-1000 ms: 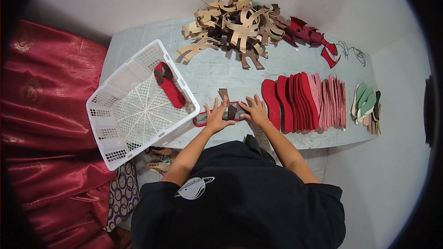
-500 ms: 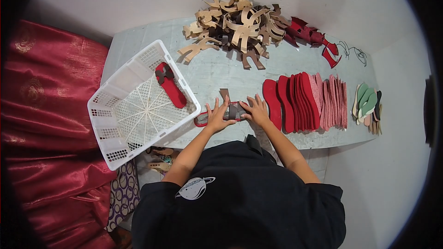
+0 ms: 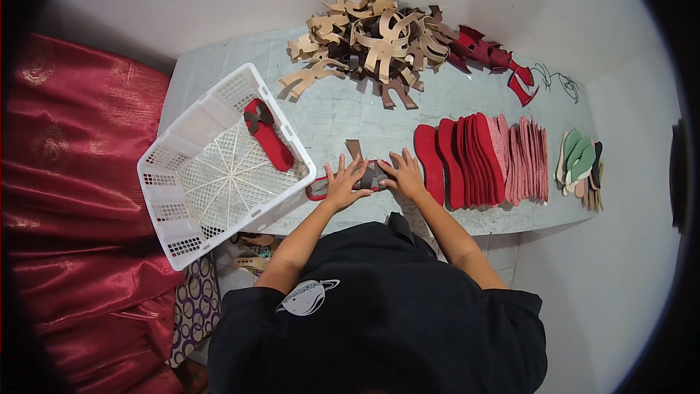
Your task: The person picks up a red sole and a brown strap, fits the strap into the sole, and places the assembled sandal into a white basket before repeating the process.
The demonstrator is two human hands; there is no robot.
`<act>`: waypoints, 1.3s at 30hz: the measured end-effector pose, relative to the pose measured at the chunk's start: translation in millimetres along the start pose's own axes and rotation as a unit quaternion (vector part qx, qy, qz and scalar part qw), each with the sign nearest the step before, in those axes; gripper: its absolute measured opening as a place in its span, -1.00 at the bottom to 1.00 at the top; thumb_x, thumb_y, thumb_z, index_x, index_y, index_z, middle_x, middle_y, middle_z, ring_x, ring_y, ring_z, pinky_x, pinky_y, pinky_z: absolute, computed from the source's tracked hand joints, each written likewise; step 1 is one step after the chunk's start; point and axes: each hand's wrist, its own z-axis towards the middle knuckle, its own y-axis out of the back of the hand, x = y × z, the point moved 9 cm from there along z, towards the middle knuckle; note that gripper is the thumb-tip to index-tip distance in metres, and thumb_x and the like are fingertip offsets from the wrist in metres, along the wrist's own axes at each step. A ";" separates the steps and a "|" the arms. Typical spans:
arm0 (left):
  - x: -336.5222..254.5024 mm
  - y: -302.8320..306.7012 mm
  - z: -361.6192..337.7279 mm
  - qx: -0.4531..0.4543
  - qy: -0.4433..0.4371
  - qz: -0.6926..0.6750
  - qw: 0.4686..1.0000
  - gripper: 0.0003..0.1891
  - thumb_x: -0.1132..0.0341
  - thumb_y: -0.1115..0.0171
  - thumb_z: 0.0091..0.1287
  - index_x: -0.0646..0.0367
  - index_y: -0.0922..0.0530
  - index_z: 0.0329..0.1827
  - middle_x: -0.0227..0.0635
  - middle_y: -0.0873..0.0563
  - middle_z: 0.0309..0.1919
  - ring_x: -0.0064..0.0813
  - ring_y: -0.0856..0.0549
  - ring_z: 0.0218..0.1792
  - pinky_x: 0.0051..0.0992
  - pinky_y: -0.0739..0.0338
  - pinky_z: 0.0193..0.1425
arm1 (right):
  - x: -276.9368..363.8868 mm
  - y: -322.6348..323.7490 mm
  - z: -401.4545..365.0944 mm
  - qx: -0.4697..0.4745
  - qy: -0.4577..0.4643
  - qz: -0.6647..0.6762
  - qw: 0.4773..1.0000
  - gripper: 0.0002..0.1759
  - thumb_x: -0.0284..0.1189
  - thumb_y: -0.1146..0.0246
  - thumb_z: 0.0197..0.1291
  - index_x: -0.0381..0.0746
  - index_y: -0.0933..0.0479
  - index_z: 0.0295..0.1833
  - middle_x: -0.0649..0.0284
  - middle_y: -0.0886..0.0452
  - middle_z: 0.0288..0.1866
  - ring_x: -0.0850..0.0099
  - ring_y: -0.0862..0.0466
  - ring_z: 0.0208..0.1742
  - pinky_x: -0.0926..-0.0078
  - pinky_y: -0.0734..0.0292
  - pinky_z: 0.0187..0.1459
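A sandal sole (image 3: 316, 188) with a grey face and a red rim lies crosswise on the table before me. Dark brown straps (image 3: 373, 176) cross over it, and one loose strap end (image 3: 354, 148) sticks out on the far side. My left hand (image 3: 344, 185) rests on the sole's middle, fingers spread, its thumb beside the straps. From the other side my right hand (image 3: 403, 175) presses on the straps' right edge with stretched fingers. Both hands partly cover the sole.
At left a white plastic basket (image 3: 155, 188) holds a red sandal (image 3: 273, 144). Red insoles (image 3: 430, 164) and pink ones (image 3: 526, 160) stand in a row at right, with green insoles (image 3: 580, 157) beyond. Beige and brown strap pieces (image 3: 386, 44) are heaped at the back, near red pieces (image 3: 492, 55).
Hardly anything differs. Both hands stay on the sandal, and the fingers have shifted only very slightly over the straps.
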 end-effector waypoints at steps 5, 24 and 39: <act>-2.6 -1.2 -1.5 -0.008 -0.015 0.015 1.000 -0.23 -0.27 -0.09 -0.01 -0.38 -0.12 0.32 -0.33 0.06 0.39 0.05 0.23 0.37 0.26 0.54 0.19 | -0.2 0.2 0.1 -0.010 0.005 -0.003 1.000 -0.32 0.11 -0.15 -0.11 0.36 -0.24 0.23 0.24 -0.15 0.31 -0.05 0.05 0.37 -0.20 0.00 0.20; -7.9 4.4 -2.7 0.004 -0.024 0.027 0.999 -0.40 -0.23 -0.02 0.09 -0.43 -0.26 0.25 -0.24 0.08 0.39 0.01 0.23 0.37 0.21 0.53 0.23 | -0.5 0.3 0.1 0.001 -0.001 0.001 1.000 -0.32 0.09 -0.15 -0.11 0.39 -0.22 0.24 0.26 -0.14 0.31 -0.03 0.06 0.37 -0.20 0.03 0.21; 0.9 2.9 2.0 -0.014 0.020 -0.016 1.000 -0.36 -0.14 -0.02 0.15 -0.38 -0.12 0.33 -0.27 0.16 0.40 -0.03 0.23 0.38 0.15 0.45 0.27 | -0.3 1.0 -1.1 -0.016 0.011 0.001 1.000 -0.33 0.12 -0.14 -0.09 0.36 -0.24 0.23 0.23 -0.15 0.31 -0.08 0.03 0.36 -0.21 -0.02 0.19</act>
